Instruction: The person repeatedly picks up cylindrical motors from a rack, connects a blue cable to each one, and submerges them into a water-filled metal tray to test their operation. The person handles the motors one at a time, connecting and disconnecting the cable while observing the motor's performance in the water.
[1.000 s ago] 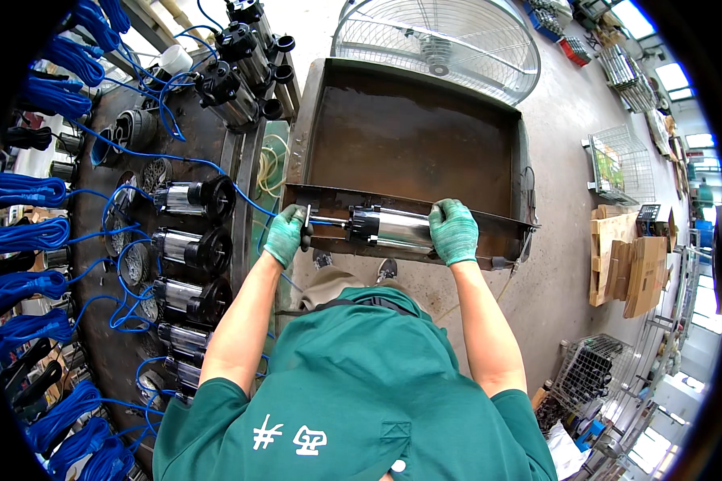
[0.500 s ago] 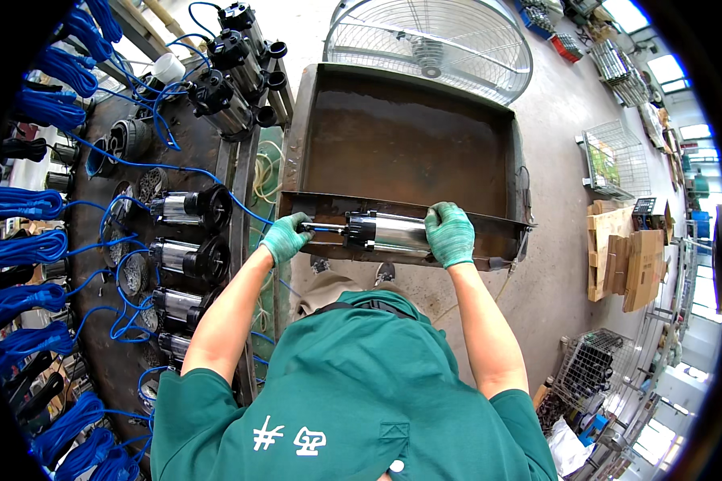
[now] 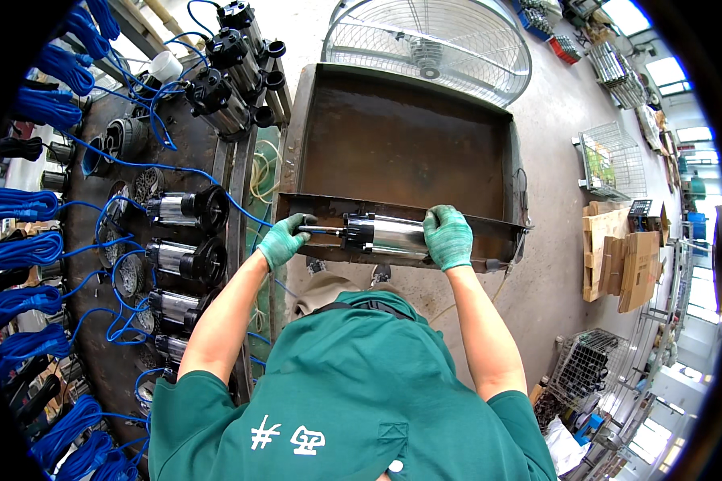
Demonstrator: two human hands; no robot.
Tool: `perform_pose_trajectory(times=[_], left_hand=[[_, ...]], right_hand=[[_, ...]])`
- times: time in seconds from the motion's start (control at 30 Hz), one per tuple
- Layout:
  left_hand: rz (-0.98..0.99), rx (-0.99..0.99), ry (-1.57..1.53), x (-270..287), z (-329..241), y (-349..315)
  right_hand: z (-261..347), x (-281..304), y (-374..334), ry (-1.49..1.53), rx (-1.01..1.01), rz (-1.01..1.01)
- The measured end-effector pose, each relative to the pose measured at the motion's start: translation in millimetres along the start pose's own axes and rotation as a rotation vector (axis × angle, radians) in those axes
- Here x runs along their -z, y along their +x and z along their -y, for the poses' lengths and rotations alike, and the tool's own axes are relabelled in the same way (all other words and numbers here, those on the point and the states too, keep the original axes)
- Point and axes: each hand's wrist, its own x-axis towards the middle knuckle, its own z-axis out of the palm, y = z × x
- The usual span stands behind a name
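Observation:
A pump motor with a shiny metal cylinder and a black collar lies level across the front of a brown water tank. A thin shaft sticks out of its left end. My left hand, in a green glove, is closed around the tip of that shaft; a dark part shows between thumb and fingers. Over the motor's right end my right hand, gloved alike, is wrapped with its fingers on top. The motor's right end is hidden under that glove.
On the dark workbench at left lie several similar pumps with blue cables. Upright pumps stand at its far end. A large caged fan is beyond the tank. Flattened cardboard and wire baskets stand at right.
My left fingers have shifted slightly at the shaft tip. The right hand still holds the motor's end, and the motor lies in nearly the same place.

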Motion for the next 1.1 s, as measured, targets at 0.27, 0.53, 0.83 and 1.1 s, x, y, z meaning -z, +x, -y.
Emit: perform_pose_trajectory(times=[0.27,0.53,0.83,1.1], left_hand=[[0.14,0.133,-0.535,8.5,-19.8,-9.4],[-0.14,-0.063,0.496,-3.5,-13.4,9.8],[0.067,0.166,-0.528,-0.3,-17.0,-9.7],[-0.249,-0.037,0.93,-3.8,-8.4,9.3]], right_hand=[[-2.0,0.7,-2.3,0.008,-0.013,0.001],[-3.4,3.2,-5.2,-0.011,0.004,-0.012],[-2.5,5.0,-3.2,-0.052,-0.024,0.055],[-1.3,9.4,-6.3,-0.039,-0.051,0.035]])
